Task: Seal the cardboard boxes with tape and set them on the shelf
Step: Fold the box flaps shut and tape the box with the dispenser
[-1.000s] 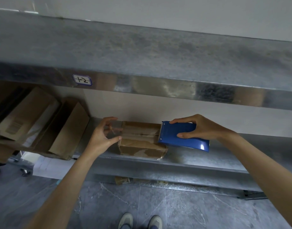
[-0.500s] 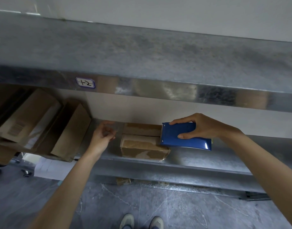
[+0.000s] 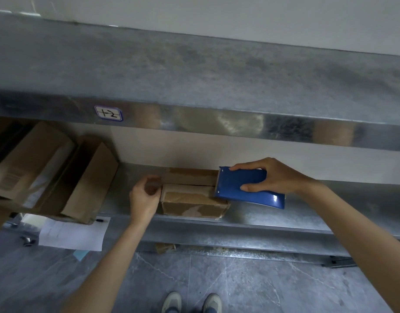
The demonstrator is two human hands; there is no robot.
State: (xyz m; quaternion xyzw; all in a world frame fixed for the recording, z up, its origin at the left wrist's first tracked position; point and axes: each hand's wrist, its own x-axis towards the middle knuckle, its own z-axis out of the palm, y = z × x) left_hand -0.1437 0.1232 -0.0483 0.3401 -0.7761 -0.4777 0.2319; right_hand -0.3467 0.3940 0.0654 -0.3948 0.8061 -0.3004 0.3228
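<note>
A small worn cardboard box point(image 3: 192, 199) lies on the lower metal shelf point(image 3: 273, 220). My right hand point(image 3: 278, 177) grips a blue tape dispenser point(image 3: 244, 188), whose front edge rests on the right part of the box's top. My left hand point(image 3: 142, 197) is at the box's left end with its fingers curled, pinching the end of a clear tape strip point(image 3: 158, 180). The strip runs along the box top toward the dispenser and is hard to make out.
Two larger cardboard boxes point(image 3: 36, 163) point(image 3: 90, 177) lean at the left of the same shelf. The upper shelf point(image 3: 194, 75) overhangs closely and carries a handwritten label point(image 3: 108, 112). A white sheet point(image 3: 72, 233) lies on the grey floor, near my shoes point(image 3: 172, 301).
My left hand has come down and right from a raised, spread position to the box's left end, bringing the tape end with it. The dispenser has stayed at the box's right end.
</note>
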